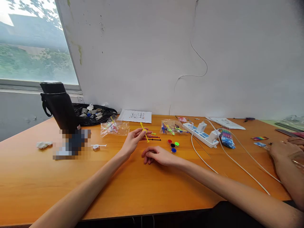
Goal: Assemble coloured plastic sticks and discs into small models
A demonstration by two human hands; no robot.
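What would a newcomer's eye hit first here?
Probably the tall black bottle leaning into view at the left of the table, in front of the window. Next, the bright yellow stick pinched in the left hand, near mid-table. Then the white power strip with its plugs, right of the small coloured discs.

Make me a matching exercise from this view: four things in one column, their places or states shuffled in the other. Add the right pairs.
1. Yellow piece
2. Tall flask
3. Power strip
4. Blue disc

A. Has white plugs in it
B. Beside the black disc
C. Held in the left hand
D. Next to the black plastic bag

Right pairs: 1-C, 2-D, 3-A, 4-B
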